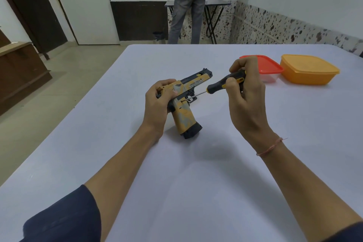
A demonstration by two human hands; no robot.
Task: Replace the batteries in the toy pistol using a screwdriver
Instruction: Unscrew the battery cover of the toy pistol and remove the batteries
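Pistol stood butt-down on the table [176, 163], the butt below the left fingers. Left hand [157, 102] was wrapped round the rear of the toy pistol [184, 104], fingers curled over the back of the slide. Right hand [245, 92] was closed on the black-and-yellow handle of the screwdriver [225, 82]. The shaft ran down from those fingers, its tip set on the frame above the grip, just beside the left fingertips.

I judged the toy moulded plastic: light, hollow, stiff, with a smooth printed skin. It would likely twist or skate under driver pressure, so the hold belonged close to the screw, with the butt braced on the cloth. I could not see the screw head itself.

Room: bare cloth lay on the near side of both hands. The table's left edge was well apart from the left fingers. A red-lidded container [263, 66] sat near, beyond the right knuckles, with an orange container [308, 70] beside it. A person [188, 6] stood far beyond the table.
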